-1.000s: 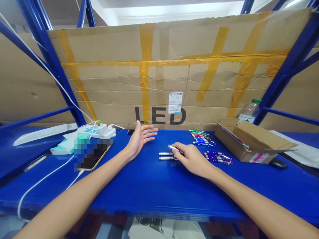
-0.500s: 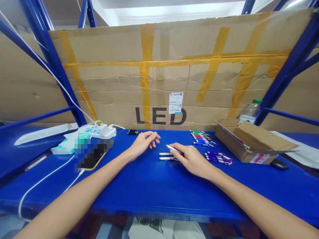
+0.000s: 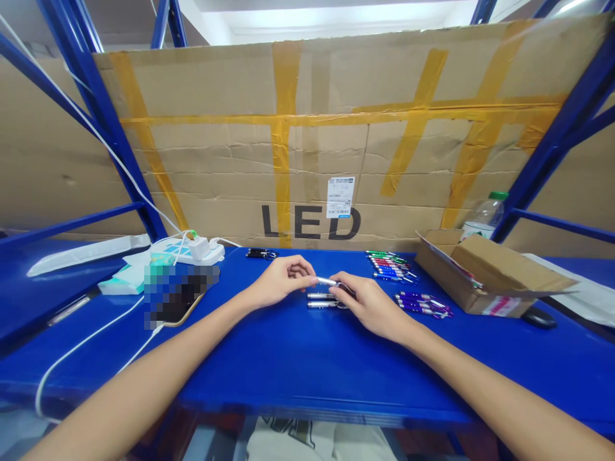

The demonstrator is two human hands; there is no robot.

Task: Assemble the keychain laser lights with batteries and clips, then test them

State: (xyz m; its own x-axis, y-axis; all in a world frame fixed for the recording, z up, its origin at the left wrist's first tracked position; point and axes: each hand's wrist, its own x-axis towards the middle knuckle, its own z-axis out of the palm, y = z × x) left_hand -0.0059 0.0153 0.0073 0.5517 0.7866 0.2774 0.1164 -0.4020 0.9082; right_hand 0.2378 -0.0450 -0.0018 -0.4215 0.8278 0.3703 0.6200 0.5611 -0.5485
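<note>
- Across the back, a broad brown cardboard panel (image 3: pixel 230 150) crossed with yellow tape and printed with a black "LED" (white paper label (image 3: pixel 340 197) overlapping the top of the D).
- In front, a glossy blue tabletop (image 3: pixel 269 384), between blue metal uprights (image 3: pixel 122 166).
- To the right, an open brown cardboard box (image 3: pixel 448 280); behind it, a clear plastic bottle with a green cap (image 3: pixel 483 214).
- To the left, a white plastic power strip (image 3: pixel 213 256) with white cables; nearer, a dark-screened phone in a gold-edged case (image 3: pixel 192 298) (partly pixelated).
- Over the middle, the right hand (image 3: pixel 368 306), thumb and fingers grasping one end of a slim silver metal cylinder (image 3: pixel 327 282), raised above the tabletop.
- Opposite, the left hand (image 3: pixel 283 280), fingers curled, thumb tip meeting the cylinder's other end (cannot tell a firm pinch from a light touch).
- Right of the right hand, a bundle of purple-and-silver cylinders (image 3: pixel 418 304); farther back, a row of green, red and blue cylinders (image 3: pixel 390 266).
- Beyond the left hand, near the panel, a few black cylinders (image 3: pixel 258 254).
- Just below the raised cylinder, two silver cylinders lying side by side (image 3: pixel 319 305), partly hidden by right-hand fingers.
</note>
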